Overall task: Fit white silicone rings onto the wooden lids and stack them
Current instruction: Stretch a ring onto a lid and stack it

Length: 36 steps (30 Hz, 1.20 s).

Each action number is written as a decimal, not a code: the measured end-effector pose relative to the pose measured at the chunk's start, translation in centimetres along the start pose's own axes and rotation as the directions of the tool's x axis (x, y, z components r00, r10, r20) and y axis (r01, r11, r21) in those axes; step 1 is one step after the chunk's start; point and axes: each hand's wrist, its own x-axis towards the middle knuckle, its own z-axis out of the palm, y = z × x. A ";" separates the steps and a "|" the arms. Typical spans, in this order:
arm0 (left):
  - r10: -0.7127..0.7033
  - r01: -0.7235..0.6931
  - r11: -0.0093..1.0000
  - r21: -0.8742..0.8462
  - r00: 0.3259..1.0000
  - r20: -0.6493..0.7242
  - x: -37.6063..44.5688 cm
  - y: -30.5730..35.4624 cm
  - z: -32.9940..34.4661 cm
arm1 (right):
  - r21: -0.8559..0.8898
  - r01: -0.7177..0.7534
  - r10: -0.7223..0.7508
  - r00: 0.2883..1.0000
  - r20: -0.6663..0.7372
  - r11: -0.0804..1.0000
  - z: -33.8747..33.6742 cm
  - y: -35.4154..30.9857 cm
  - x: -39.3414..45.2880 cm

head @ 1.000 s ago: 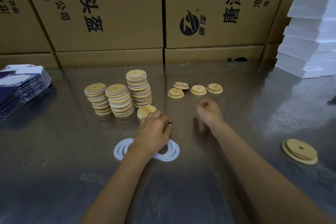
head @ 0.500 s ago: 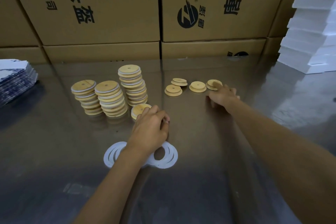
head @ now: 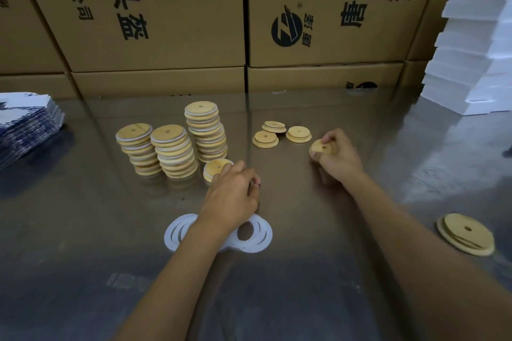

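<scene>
**Hand and workpiece status: lid pick-up at the steel bench**

Occlusions. The left hand (head: pixel 234 191) lies knuckles-up over the flat white silicone rings (head: pixel 256 235), so only two overlapping loops show, one on each side of its wrist; the ring count cannot be read. Its fingers are curled under, and whether they pinch a ring cannot be told. Its fingertips cover the near edge of a lone ringed round wooden lid (head: pixel 216 168) lying just beyond the hand. The right hand (head: pixel 336 155) hides the far half of the round wooden lid with a centre hole (head: pixel 318 147) that it grips.

Right hand. Fingers closed around the lid, thumb under its lower edge; the lid is tilted, face toward the left hand, and raised off the reflective steel table (head: pixel 304 299).

Workpieces. Beyond the left hand stand three stacks of pale wooden lids fitted with white rings (head: pixel 173 147); white bands alternate with wood in each column, and the stack nearest the right hand is tallest. Between the two hands, farther out, lie three bare stepped wooden lids (head: pixel 279 134); one leans on another. Outside the right forearm lies a pair of larger-looking bare lids (head: pixel 466 232), overlapped.

Periphery. Printed brown cardboard cartons (head: pixel 171 14) wall the far side. A white foam slab stack (head: pixel 471 44) beyond the right hand and blue-and-white printed sheets (head: pixel 26 127) far outside the left hand are both cut off by the frame.
</scene>
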 end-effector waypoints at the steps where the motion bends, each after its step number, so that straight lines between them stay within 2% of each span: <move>1: -0.002 0.002 1.000 0.000 1.000 0.008 0.0 0.0 -0.1 | 0.074 0.027 -0.027 1.000 0.003 0.997 0.2 -0.3 -1.0; 3: -0.009 0.009 1.000 -0.006 1.000 0.022 0.1 0.1 -0.2 | 0.250 0.006 -0.014 1.000 0.028 0.968 0.5 -1.2 -3.1; 5: -0.021 0.021 1.000 -0.019 0.999 0.035 -0.1 0.2 -0.3 | 0.443 -0.116 0.061 0.989 0.137 0.889 0.6 -2.5 -4.9; 7: -0.024 0.025 0.999 -0.026 0.999 0.043 -0.4 0.1 -0.4 | 0.520 -0.249 0.121 0.956 0.268 0.817 0.9 -3.9 -6.3; 11: -0.030 0.030 1.000 0.002 0.999 0.034 -0.7 0.1 -0.3 | 0.544 -0.401 0.135 0.876 0.463 0.737 2.1 -5.9 -9.4; 14: -0.046 0.047 0.998 -0.051 0.999 0.012 -0.8 0.1 -0.6 | 0.537 -0.399 0.144 0.880 0.453 0.744 2.7 -6.2 -10.5; 19: -0.062 0.065 0.991 -0.114 0.998 0.030 -0.9 -0.4 -0.9 | 0.421 -0.317 0.099 0.880 0.464 0.850 2.8 -6.2 -10.5; 24: -0.050 0.052 0.979 -0.195 0.999 0.017 -1.1 -0.1 -1.5 | 0.528 -0.330 0.052 0.879 0.473 0.782 2.2 -5.6 -10.5; 28: -0.126 0.160 0.954 -0.253 0.982 0.143 -1.2 0.0 -2.6 | 0.656 -0.431 0.096 0.871 0.482 0.620 2.0 -5.3 -10.0; 31: -0.172 0.282 0.899 -0.335 0.931 0.320 -1.3 -0.4 -3.9 | 0.716 -0.502 0.137 0.852 0.505 0.485 1.5 -5.2 -9.5; 33: -0.145 0.318 0.880 -0.353 0.888 0.437 -1.5 -0.6 -5.0 | 0.722 -0.520 0.151 0.845 0.513 0.456 1.2 -5.1 -9.5; 36: -0.119 0.317 0.901 -0.296 0.838 0.533 -1.8 -0.5 -5.8 | 0.721 -0.518 0.151 0.846 0.511 0.461 1.2 -5.1 -9.7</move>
